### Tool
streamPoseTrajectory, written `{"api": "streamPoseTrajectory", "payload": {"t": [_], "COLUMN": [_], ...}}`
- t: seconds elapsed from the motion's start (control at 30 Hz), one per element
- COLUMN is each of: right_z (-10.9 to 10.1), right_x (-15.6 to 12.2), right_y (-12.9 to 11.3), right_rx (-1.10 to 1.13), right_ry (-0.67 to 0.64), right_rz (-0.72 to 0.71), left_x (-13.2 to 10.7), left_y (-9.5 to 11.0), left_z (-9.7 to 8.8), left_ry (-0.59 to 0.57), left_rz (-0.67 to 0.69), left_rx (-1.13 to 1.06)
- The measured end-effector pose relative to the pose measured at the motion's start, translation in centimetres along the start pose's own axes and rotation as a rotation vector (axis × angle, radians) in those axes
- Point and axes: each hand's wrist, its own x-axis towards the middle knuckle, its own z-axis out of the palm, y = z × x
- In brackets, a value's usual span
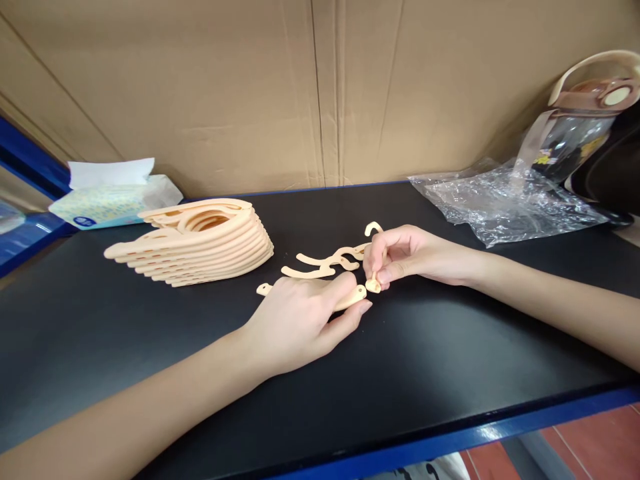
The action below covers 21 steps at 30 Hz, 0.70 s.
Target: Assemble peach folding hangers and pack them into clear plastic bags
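Head view: the left hand point(299, 322) clamps a peach bar point(351, 298), the right hand point(406, 255) pinches a small piece point(373, 286).

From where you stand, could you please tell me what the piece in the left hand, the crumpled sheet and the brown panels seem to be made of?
Held piece: probably moulded plastic, smooth and matte, judging by its even peach colour and rounded end.
Crumpled sheet: clear, glossy plastic film, from its bright, wrinkled highlights.
Brown panels: apparently cardboard, dull, with visible creases.
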Motion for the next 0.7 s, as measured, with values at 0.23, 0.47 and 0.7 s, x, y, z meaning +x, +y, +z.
{"api": "streamPoseTrajectory", "payload": {"t": [0.23,0.47,0.7], "right_z": [0.05,0.14,0.36], "right_x": [-0.21,-0.15,-0.19], "right_y": [0.04,-0.41,-0.77], "right_rx": [0.019,-0.027,-0.077], "right_ry": [-0.03,-0.067,-0.074], "right_rz": [0.036,0.047,0.059], "left_x": [0.05,-0.03,-0.18], "left_y": [-0.19,-0.1,-0.03], "left_z": [-0.1,-0.04,-0.14], "left_ry": [0.001,-0.006,-0.011], "left_rz": [0.058,0.1,0.151], "left_rx": [-0.034,-0.119,-0.149]}}
